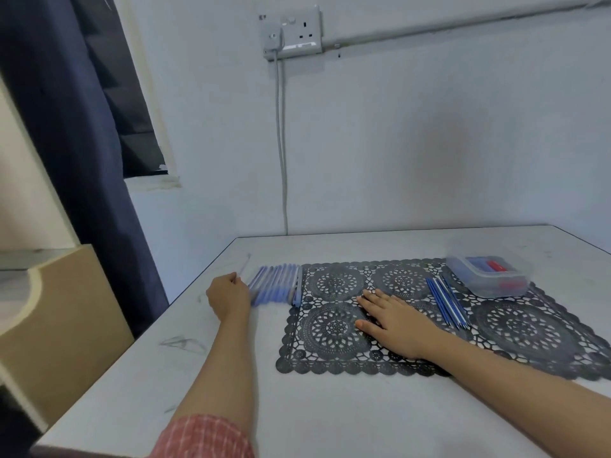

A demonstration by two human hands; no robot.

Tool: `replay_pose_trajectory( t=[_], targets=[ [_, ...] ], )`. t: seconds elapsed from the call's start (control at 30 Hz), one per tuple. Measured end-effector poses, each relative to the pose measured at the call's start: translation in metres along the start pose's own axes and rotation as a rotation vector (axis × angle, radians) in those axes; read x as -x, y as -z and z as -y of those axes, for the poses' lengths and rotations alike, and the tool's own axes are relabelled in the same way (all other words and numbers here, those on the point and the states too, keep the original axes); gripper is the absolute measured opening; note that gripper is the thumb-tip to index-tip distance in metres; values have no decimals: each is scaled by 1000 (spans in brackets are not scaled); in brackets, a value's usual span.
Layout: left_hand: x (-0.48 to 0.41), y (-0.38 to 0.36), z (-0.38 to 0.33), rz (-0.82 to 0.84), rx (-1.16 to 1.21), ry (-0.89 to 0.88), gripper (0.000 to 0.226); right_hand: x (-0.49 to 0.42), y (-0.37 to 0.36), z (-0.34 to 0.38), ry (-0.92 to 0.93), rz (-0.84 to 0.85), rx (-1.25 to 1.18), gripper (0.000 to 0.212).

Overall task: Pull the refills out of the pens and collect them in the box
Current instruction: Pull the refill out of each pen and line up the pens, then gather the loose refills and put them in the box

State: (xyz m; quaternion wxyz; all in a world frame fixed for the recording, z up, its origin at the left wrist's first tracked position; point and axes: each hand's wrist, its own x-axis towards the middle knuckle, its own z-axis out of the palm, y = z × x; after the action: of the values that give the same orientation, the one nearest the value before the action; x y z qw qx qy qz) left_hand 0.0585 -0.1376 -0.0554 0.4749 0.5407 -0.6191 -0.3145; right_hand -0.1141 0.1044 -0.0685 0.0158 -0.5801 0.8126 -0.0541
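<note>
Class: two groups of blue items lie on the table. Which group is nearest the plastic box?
The thin refills on the lace mat, just beside the box; the thicker pens lie at the mat's opposite end.

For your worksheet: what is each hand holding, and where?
The left hand pinches a thin pale stick by its near end; right hand lies flat, holding nothing.

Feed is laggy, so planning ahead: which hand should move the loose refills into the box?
Right. The right hand lies open on the mat beside the refills, nearer the box; the left hand is across at the pens.
</note>
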Motion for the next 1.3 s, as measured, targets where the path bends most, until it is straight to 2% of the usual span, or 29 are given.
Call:
replay_pose_trajectory(
  t=[0.07,0.13,0.23,0.3,0.47,0.57,0.7,0.8,0.87,0.9,1.0,1.03,1.13,1.3],
  targets=[
    [-1,0,3,50,-2,31,32,1,0,1,-3,-2,0,64],
    [-2,1,7,81,-30,50,39,1,1,2,-6,6,-2,69],
    [-5,1,11,103,-83,65,41,2,2,2,4,7,-20,104],
    [-5,1,11,116,-102,64,37,1,1,0,6,-2,-29,118],
    [-1,-2,8,185,-156,14,43,-2,0,-2,13,-24,-25,116],
    [1,-2,8,202,-170,-19,46,-2,-1,-1,16,-26,-23,100],
    [1,-3,9,200,-190,-40,47,-3,-2,-4,13,-27,-25,127],
    [1,-3,8,196,-201,-43,48,-3,-3,-5,16,-27,-36,127],
    [0,-3,9,192,-202,-35,49,-3,-3,-5,24,-25,-42,121],
    [0,-3,9,191,-203,-33,50,-3,-3,-4,25,-35,-57,111],
    [0,-2,10,195,-219,-40,53,0,1,-2,24,-129,-173,64],
    [1,-2,10,196,-233,-50,54,1,3,-2,26,-185,-193,55],
    [0,0,10,177,-290,-89,53,6,23,-6,22,-343,-154,41],
    [11,-8,-9,157,-286,-269,42,26,70,-34,-220,-445,-374,23]
  ],
)
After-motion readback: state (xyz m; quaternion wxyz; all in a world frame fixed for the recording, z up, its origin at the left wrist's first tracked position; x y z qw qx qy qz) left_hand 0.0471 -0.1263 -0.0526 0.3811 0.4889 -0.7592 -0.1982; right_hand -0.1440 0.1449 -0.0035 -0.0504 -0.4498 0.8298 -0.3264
